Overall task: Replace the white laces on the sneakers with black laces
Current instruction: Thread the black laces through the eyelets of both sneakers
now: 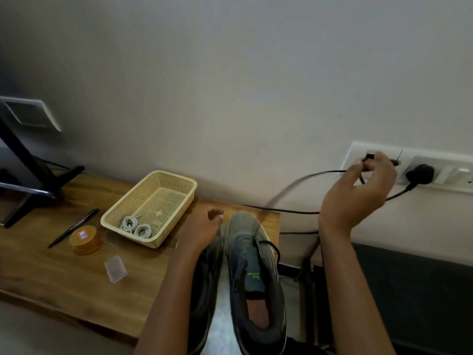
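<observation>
Both hands are working: your right hand (358,190) is pinching the black lace (320,172) well above the right sneaker (256,278); your left hand (202,226) is resting on the left sneaker (204,280), grip unclear.

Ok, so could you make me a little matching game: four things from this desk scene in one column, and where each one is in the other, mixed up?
Things:
1. white laces
2. black lace
3. pen
4. black plug

Places:
A. in the wall socket
B. coiled in the basket
C. pinched by the right hand
D. lying on the table beside the orange tub

Pairs: 1-B, 2-C, 3-D, 4-A.
</observation>
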Action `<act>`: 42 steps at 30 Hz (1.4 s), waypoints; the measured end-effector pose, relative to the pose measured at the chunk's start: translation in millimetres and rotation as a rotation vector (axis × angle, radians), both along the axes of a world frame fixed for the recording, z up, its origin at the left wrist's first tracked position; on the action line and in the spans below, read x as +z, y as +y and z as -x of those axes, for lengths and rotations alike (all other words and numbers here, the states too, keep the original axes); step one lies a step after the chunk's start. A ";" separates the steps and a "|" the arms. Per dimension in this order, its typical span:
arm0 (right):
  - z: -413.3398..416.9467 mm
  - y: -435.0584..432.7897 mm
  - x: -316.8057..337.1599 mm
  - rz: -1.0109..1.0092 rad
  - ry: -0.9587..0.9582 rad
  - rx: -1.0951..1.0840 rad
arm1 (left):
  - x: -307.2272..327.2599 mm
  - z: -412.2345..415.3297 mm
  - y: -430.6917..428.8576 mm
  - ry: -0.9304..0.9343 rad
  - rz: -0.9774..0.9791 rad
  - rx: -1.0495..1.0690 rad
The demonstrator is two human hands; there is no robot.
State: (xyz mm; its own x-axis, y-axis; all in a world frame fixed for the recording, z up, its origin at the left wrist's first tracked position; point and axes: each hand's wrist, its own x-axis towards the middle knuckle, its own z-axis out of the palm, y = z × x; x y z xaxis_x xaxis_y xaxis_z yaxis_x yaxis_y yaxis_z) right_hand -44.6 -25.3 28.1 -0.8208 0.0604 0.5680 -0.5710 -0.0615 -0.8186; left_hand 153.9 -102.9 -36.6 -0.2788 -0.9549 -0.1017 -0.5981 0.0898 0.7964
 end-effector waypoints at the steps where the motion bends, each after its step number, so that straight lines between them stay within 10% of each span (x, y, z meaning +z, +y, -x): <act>1: -1.1 -2.8 -2.2 -0.042 0.066 -0.003 | -1.6 0.1 -0.1 -0.037 -0.006 -0.017; 8: -19.8 -13.1 1.7 -0.258 0.168 -0.154 | -5.1 2.1 3.4 -0.239 0.021 -0.165; 13: -22.1 -15.9 -37.6 -0.735 -0.035 0.534 | -17.0 9.8 10.1 -0.439 -0.017 -0.222; 21: -46.6 -17.9 -70.5 -1.390 0.186 0.798 | -16.3 34.8 24.6 -0.686 0.160 -0.032; 42: -70.3 -21.5 -91.2 -1.573 0.698 0.747 | -18.1 32.4 24.7 -0.680 -0.007 -0.075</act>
